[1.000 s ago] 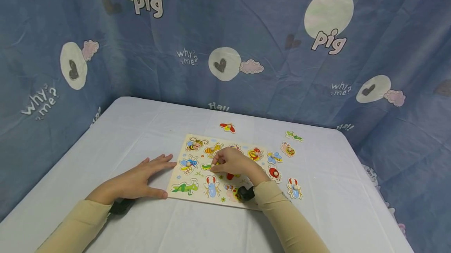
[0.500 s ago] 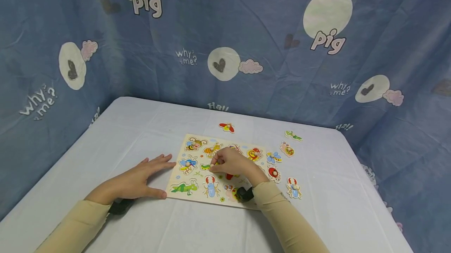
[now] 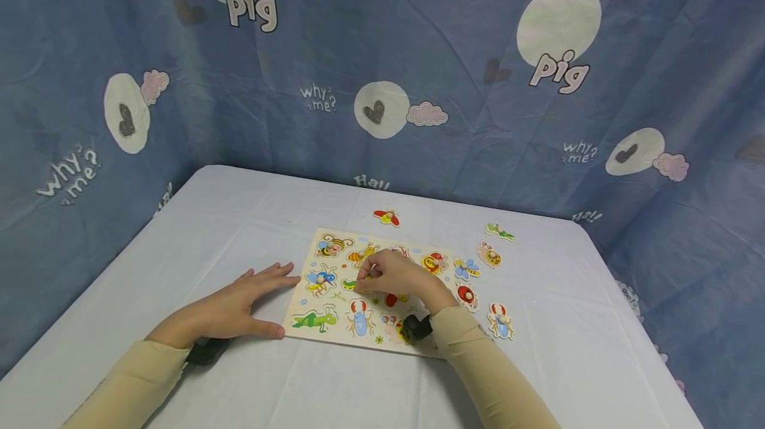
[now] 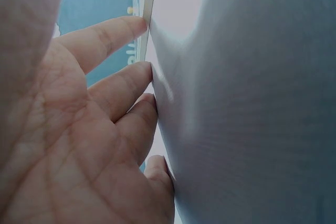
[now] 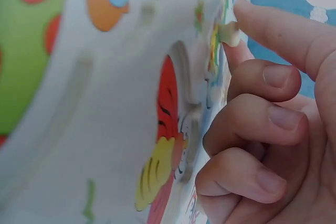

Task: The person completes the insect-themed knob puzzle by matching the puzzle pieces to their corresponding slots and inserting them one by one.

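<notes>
A wooden peg puzzle board [image 3: 335, 341] with insect pictures lies on the table. Near its middle my right hand [image 3: 397, 279] pinches the small knob [image 5: 230, 34] of a green caterpillar puzzle piece [image 3: 349, 285] between thumb and index finger. The other fingers of that hand curl in, and the hand covers part of the board. Fingers spread, my left hand [image 3: 242, 303] rests at the board's left side, its fingertips at the edge. In the left wrist view the left hand's fingertips [image 4: 139, 24] meet the board's side and the white surface.
Right of the board lie loose pieces: a stag beetle [image 3: 500, 321], a ladybird [image 3: 467, 296], a dragonfly [image 3: 466, 269], a snail-like piece [image 3: 489, 254] and a grasshopper [image 3: 499, 232]. A red-winged insect piece [image 3: 387, 218] lies behind it. A blue printed curtain [image 3: 466, 150] hangs behind the table.
</notes>
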`<move>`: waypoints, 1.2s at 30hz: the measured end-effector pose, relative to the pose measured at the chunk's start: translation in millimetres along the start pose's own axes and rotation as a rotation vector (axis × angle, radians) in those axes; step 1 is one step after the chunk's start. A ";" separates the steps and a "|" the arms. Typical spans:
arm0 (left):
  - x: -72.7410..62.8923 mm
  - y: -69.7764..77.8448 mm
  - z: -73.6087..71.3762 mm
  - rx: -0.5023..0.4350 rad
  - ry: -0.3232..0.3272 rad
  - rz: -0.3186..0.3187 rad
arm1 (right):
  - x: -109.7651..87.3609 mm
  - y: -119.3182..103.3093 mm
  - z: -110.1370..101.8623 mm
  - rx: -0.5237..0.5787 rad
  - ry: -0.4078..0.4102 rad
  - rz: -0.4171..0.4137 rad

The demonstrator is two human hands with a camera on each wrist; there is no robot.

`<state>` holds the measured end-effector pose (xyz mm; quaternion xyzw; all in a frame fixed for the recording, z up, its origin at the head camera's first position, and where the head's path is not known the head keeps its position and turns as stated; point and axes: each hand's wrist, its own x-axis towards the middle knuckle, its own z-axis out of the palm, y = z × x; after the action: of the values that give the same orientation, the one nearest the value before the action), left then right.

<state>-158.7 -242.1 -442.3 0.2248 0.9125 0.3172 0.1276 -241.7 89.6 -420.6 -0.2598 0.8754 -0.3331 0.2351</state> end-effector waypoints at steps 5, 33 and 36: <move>-0.3 0.1 -0.2 0.002 0.002 0.006 | 3.5 0.4 -7.8 0.019 0.046 0.009; -3.5 2.2 -1.1 0.008 0.003 -0.001 | 48.5 33.8 -47.6 0.037 0.345 0.276; -3.6 2.4 -0.8 0.005 0.006 -0.001 | 52.2 36.0 -50.0 0.015 0.322 0.298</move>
<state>-155.1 -242.6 -439.8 0.2237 0.9138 0.3153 0.1243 -321.0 103.8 -425.1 -0.0694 0.9278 -0.3384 0.1409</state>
